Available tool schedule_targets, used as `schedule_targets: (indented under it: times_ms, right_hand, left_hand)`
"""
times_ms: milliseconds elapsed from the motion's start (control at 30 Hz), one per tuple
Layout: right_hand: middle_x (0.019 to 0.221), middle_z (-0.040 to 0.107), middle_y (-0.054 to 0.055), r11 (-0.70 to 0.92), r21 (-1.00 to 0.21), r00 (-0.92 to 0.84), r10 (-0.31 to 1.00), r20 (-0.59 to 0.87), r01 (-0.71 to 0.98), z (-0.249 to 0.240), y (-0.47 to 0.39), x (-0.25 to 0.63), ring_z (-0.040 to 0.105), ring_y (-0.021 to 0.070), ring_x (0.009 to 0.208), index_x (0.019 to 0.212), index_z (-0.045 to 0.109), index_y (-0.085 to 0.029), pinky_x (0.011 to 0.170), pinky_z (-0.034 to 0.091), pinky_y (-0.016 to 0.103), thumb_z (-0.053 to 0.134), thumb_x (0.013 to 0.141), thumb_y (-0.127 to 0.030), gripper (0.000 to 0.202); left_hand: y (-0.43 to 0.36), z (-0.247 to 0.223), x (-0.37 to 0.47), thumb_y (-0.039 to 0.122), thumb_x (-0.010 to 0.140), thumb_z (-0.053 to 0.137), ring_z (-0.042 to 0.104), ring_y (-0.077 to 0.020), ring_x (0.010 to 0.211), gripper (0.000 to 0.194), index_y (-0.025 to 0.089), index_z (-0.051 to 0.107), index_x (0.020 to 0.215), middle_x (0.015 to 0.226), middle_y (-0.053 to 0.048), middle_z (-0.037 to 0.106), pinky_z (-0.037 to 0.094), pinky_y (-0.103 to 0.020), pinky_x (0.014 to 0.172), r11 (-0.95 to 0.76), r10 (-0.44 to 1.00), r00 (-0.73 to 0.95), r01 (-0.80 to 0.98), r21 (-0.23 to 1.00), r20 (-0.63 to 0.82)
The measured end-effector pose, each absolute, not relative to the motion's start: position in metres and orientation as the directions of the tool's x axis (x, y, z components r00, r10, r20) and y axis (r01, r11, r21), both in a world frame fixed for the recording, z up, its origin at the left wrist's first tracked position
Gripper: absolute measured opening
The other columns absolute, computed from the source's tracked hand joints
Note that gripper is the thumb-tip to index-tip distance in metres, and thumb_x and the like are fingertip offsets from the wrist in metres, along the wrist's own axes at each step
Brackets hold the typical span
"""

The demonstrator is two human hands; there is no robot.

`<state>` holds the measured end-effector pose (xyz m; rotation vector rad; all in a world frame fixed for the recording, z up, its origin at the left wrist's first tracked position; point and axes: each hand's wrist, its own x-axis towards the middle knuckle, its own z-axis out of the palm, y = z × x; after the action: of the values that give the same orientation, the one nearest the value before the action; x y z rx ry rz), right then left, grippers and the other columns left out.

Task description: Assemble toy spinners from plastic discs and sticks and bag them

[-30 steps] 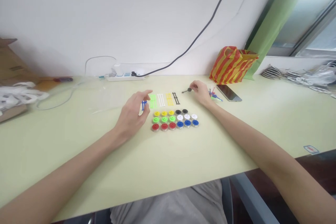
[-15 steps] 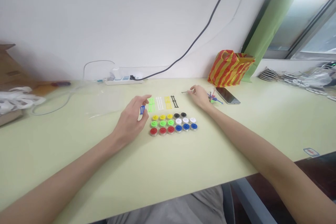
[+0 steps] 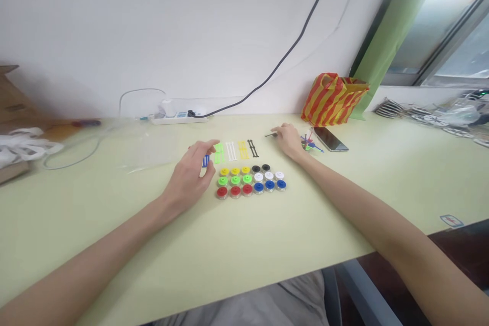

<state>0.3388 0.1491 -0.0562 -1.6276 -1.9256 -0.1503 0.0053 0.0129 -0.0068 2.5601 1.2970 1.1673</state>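
Note:
My left hand [image 3: 191,170] hovers at the left of the small parts, fingers and thumb apart with nothing between them. It partly covers blue plastic sticks [image 3: 206,161]. Beside these lie green sticks [image 3: 219,153], white sticks [image 3: 231,151], yellow sticks [image 3: 243,150] and black sticks [image 3: 252,148]. My right hand [image 3: 289,138] is farther back, its fingers closed at the end of a thin black stick [image 3: 269,135]; a dark bit shows under the fingertips. In front stand rows of round disc-topped pieces, among them red [image 3: 235,191], blue [image 3: 269,185], white [image 3: 269,177] and black [image 3: 256,168].
A tangle of coloured sticks [image 3: 310,142] lies right of my right hand, close to a phone [image 3: 330,138]. Behind stands a striped bag [image 3: 332,99]. A power strip [image 3: 179,119] with a black cable [image 3: 278,69] sits by the wall. Clear plastic [image 3: 148,145] lies left.
The fingers of my right hand have shifted slightly over the black stick, and a dark bit now shows beneath them. My left hand has hardly moved.

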Motion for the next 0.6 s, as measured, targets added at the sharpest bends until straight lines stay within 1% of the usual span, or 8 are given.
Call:
schedule_targets:
  times_ms: [100, 233, 300, 367, 433, 467, 533, 600]
  right_hand:
    - [0.107, 0.062, 0.013, 0.262, -0.285, -0.08, 0.849, 0.522, 0.922, -0.0551, 0.1484, 0.338, 0.052, 0.0296, 0.107, 0.111, 0.079, -0.02, 0.095, 0.041, 0.042, 0.039, 0.087, 0.002, 0.051]
    - [0.113, 0.059, 0.014, 0.25, -0.295, -0.046, 0.829, 0.557, 0.922, -0.0527, 0.1458, 0.3389, 0.051, 0.0299, 0.11, 0.091, 0.08, -0.019, 0.094, 0.041, 0.043, 0.042, 0.082, 0.001, 0.044]
    - [0.114, 0.058, 0.014, 0.225, -0.32, 0.001, 0.817, 0.577, 0.92, -0.0521, 0.1451, 0.3397, 0.051, 0.0303, 0.111, 0.094, 0.079, -0.019, 0.095, 0.041, 0.043, 0.042, 0.084, -0.001, 0.042]
    - [0.116, 0.059, 0.014, 0.199, -0.347, 0.044, 0.812, 0.582, 0.917, -0.0527, 0.1458, 0.3403, 0.051, 0.0309, 0.113, 0.109, 0.076, -0.019, 0.096, 0.041, 0.044, 0.043, 0.088, -0.006, 0.041]
    - [0.118, 0.061, 0.016, 0.182, -0.358, 0.057, 0.823, 0.566, 0.916, -0.0542, 0.1478, 0.3409, 0.051, 0.0324, 0.113, 0.122, 0.072, -0.019, 0.096, 0.041, 0.046, 0.046, 0.094, -0.015, 0.038]
    - [0.117, 0.063, 0.016, 0.18, -0.357, 0.051, 0.833, 0.552, 0.917, -0.0552, 0.1491, 0.3412, 0.051, 0.0332, 0.113, 0.123, 0.072, -0.019, 0.096, 0.041, 0.046, 0.048, 0.095, -0.02, 0.036]
    - [0.112, 0.066, 0.016, 0.178, -0.354, 0.035, 0.853, 0.52, 0.918, -0.057, 0.1515, 0.3424, 0.051, 0.0339, 0.11, 0.116, 0.075, -0.019, 0.096, 0.04, 0.047, 0.052, 0.097, -0.028, 0.031]
    - [0.107, 0.069, 0.014, 0.18, -0.352, 0.018, 0.87, 0.493, 0.919, -0.058, 0.1535, 0.344, 0.052, 0.033, 0.108, 0.107, 0.078, -0.02, 0.095, 0.04, 0.046, 0.051, 0.098, -0.029, 0.03]
  left_hand:
    - [0.0143, -0.0084, 0.0045, 0.016, 0.096, 0.045, 0.059, -0.0225, 0.101, 0.046, 0.025, 0.048, 0.141, 0.115, -0.007, 0.063, 0.049, -0.04, 0.092, -0.651, 0.706, 0.367, 0.672, 0.353, 0.605]
    - [0.016, -0.01, 0.0034, 0.015, 0.096, 0.046, 0.059, -0.0223, 0.1, 0.046, 0.024, 0.049, 0.141, 0.115, -0.007, 0.063, 0.049, -0.04, 0.091, -0.652, 0.703, 0.37, 0.677, 0.342, 0.607]
    - [0.0159, -0.0099, 0.0033, 0.016, 0.096, 0.046, 0.058, -0.0222, 0.098, 0.046, 0.024, 0.049, 0.141, 0.114, -0.007, 0.063, 0.049, -0.04, 0.091, -0.652, 0.704, 0.37, 0.676, 0.343, 0.607]
    - [0.0152, -0.0092, 0.0037, 0.016, 0.096, 0.045, 0.059, -0.0222, 0.099, 0.046, 0.024, 0.049, 0.141, 0.114, -0.007, 0.063, 0.049, -0.04, 0.091, -0.652, 0.705, 0.37, 0.673, 0.348, 0.605]
    - [0.0142, -0.0084, 0.0044, 0.016, 0.096, 0.045, 0.059, -0.0223, 0.101, 0.046, 0.025, 0.048, 0.141, 0.114, -0.007, 0.063, 0.049, -0.039, 0.091, -0.65, 0.71, 0.372, 0.673, 0.353, 0.598]
    - [0.0137, -0.008, 0.0048, 0.016, 0.096, 0.045, 0.06, -0.0223, 0.102, 0.046, 0.025, 0.048, 0.141, 0.114, -0.007, 0.063, 0.049, -0.039, 0.091, -0.646, 0.715, 0.371, 0.675, 0.356, 0.593]
    - [0.013, -0.0077, 0.0055, 0.015, 0.096, 0.045, 0.061, -0.0223, 0.102, 0.046, 0.025, 0.048, 0.141, 0.114, -0.006, 0.063, 0.049, -0.039, 0.091, -0.638, 0.723, 0.367, 0.68, 0.362, 0.585]
    - [0.0129, -0.0079, 0.0059, 0.016, 0.096, 0.045, 0.061, -0.0225, 0.103, 0.046, 0.025, 0.048, 0.141, 0.114, -0.006, 0.063, 0.049, -0.038, 0.09, -0.634, 0.728, 0.367, 0.682, 0.365, 0.58]
